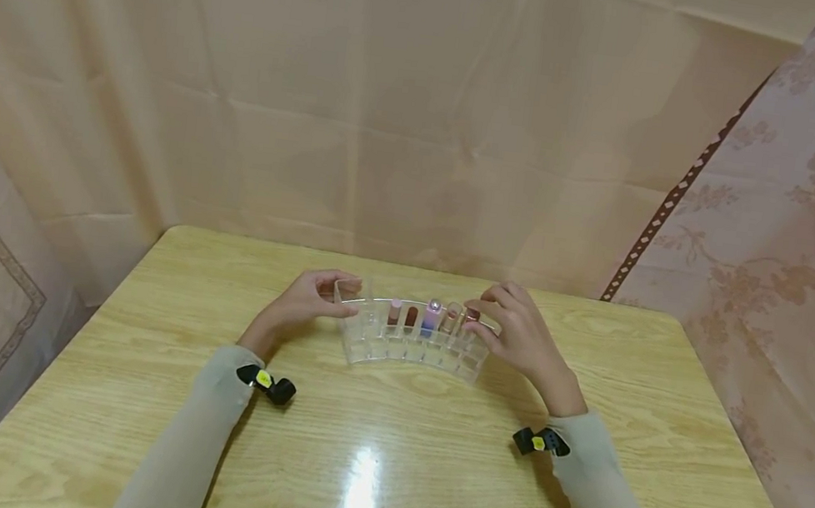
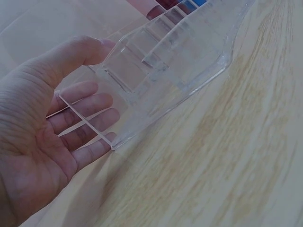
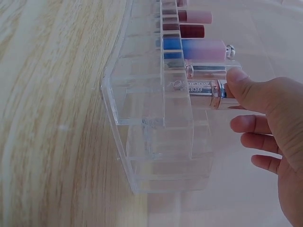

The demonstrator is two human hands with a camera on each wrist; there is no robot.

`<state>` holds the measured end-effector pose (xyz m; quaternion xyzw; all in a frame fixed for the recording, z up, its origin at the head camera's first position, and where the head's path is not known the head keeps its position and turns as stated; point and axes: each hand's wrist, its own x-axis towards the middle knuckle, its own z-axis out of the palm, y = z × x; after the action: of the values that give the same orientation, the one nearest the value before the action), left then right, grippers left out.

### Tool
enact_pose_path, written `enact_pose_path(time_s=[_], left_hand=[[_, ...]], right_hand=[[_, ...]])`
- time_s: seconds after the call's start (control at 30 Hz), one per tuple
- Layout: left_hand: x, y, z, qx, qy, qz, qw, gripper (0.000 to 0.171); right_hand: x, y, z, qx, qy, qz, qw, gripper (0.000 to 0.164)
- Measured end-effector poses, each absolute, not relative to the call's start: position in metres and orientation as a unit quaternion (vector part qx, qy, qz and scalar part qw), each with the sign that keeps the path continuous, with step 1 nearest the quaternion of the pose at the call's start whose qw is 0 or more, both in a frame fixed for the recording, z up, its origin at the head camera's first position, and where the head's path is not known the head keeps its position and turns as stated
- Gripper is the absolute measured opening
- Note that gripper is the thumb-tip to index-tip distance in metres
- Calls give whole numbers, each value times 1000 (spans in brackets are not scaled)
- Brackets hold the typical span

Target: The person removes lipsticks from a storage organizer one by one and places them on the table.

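Observation:
A clear acrylic lipstick organizer [image 1: 411, 353] with a curved, stepped shape stands on the table. My left hand [image 1: 313, 298] grips its left end, thumb on the near side and fingers behind the clear wall, as the left wrist view shows. At the other end my right hand [image 1: 519, 334] pinches the dark cap of a lip gloss tube [image 3: 203, 89] seated in the back row. Beside it stand a clear tube with a silvery cap [image 3: 213, 71], a blue and pink tube [image 3: 206, 49] with a ball top, a dark red lipstick [image 3: 193, 31] and a pink-capped one [image 3: 196, 17].
The wood-grain table [image 1: 374, 418] carries a bright light reflection near its front. Beige curtain cloth [image 1: 422, 122] hangs behind it, and a flowered cloth [image 1: 793, 248] hangs at the right. Each wrist wears a black strap with a small camera.

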<state>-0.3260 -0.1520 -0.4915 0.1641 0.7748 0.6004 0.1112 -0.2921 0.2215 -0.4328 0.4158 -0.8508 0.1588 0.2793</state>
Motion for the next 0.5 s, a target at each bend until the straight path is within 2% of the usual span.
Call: enact_pose_path(time_s=[0.5], left_hand=[[-325, -153, -491, 171, 780, 592, 110, 57]], right_hand=[[-295, 224, -438, 421, -844, 169, 288, 30]])
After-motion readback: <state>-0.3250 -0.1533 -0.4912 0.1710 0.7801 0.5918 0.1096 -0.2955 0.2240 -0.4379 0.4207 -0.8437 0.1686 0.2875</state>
